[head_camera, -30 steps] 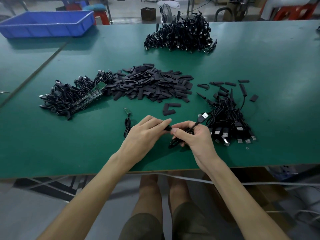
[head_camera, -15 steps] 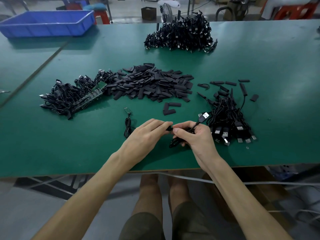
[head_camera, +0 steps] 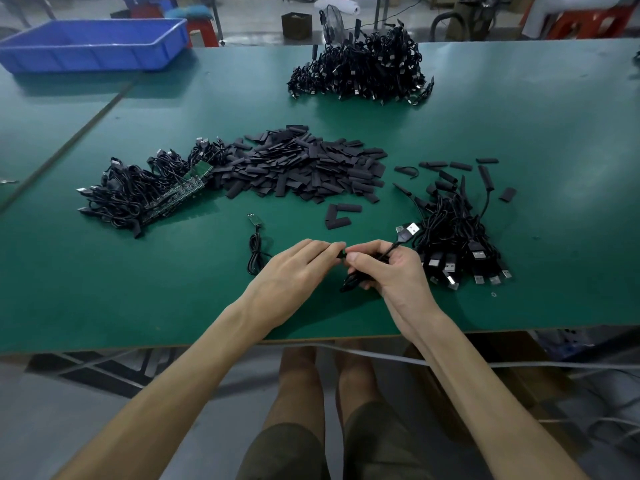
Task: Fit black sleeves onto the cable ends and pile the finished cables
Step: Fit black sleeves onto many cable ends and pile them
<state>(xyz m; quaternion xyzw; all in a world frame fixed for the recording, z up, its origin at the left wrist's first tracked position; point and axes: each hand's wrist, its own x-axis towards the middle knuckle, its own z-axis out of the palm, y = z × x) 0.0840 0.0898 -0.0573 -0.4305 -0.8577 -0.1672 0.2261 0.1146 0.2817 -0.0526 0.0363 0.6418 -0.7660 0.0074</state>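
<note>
My right hand [head_camera: 384, 268] grips a black cable [head_camera: 353, 282] near the table's front edge; the cable's USB plug [head_camera: 408, 230] sticks up past my fingers. My left hand [head_camera: 294, 268] pinches a black sleeve [head_camera: 343, 253] at the cable's end, fingertips meeting those of my right hand. Most of the sleeve is hidden between the fingers. A heap of loose black sleeves [head_camera: 304, 168] lies in the middle of the green table [head_camera: 104, 289]. To the left lies a pile of cables with green boards [head_camera: 145, 192]. On the right lies a pile of sleeved cables [head_camera: 457, 244].
One single cable with a small board [head_camera: 255, 244] lies just left of my left hand. A bigger cable heap [head_camera: 360, 71] sits at the far side. A blue tray [head_camera: 93, 43] stands at the far left. Two loose sleeves [head_camera: 339, 216] lie ahead of my hands.
Both hands stay together at the same spot; the fingertips have shifted only slightly while working the sleeve on the cable end.
</note>
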